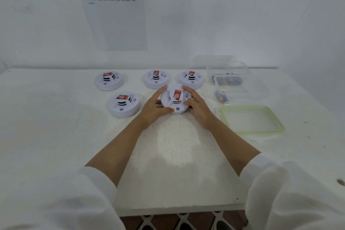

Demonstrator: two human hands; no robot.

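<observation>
White sleeves (pixel 56 198) fill the lower corners of the frame, and bare forearms reach up the frame over a white desk (pixel 177 155) with a rough painted top. At centre frame both hands hold one smoke detector (pixel 176 99) between them. The left hand (pixel 155 107) grips its left rim with the thumb along the near edge. The right hand (pixel 197 108) grips its right rim with the thumb on the top face.

The detector is a round white disc with no long axis. Its raised, black-slotted centre faces up, its red label (pixel 177 94) is turned toward the camera, and a small grey button (pixel 177 108) sits at the near edge. Whether it rests flat on the desk cannot be told.

To the left lies a second detector (pixel 123 103), and right of the hands a clear lid with a green rim (pixel 252 119). Farther up the frame three more detectors (pixel 155 79) stand in a row. At right, clear tubs (pixel 240 87) hold batteries (pixel 226 80). A printed sheet (pixel 115 11) hangs on the wall, upper left.
</observation>
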